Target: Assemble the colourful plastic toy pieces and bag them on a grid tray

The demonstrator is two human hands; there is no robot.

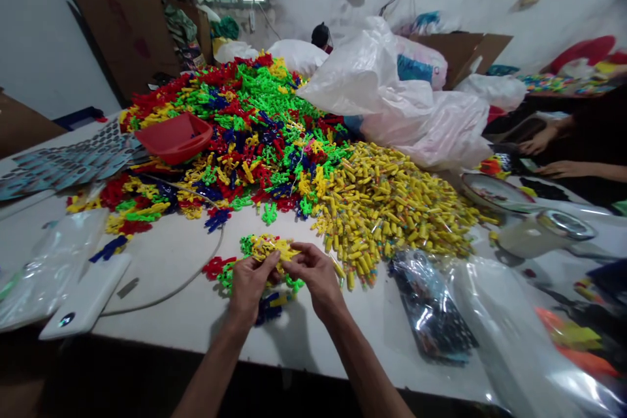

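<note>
My left hand (pixel 251 284) and my right hand (pixel 317 276) meet over the front of the table. Both are closed, with thumbs and fingertips pinching a yellow plastic figure (pixel 275 248) between them. Under and around the hands lies a small cluster of red, green and blue plastic figures; a dark blue figure (pixel 267 309) shows just below. Behind them rises a large heap of mixed coloured figures (pixel 264 117). To the right of my right hand spreads a pile of small yellow capsule-shaped pieces (pixel 386 202). The fingers partly hide the held figure.
A red scoop (pixel 175 138) rests on the heap. Sticker sheets (pixel 73 160), clear bags (pixel 53 261) and a white device with a cable (pixel 87 297) lie left. Dark printed packets (pixel 431 304), plastic film and a pale container (pixel 543 233) stand right, near another person's hands (pixel 551 140).
</note>
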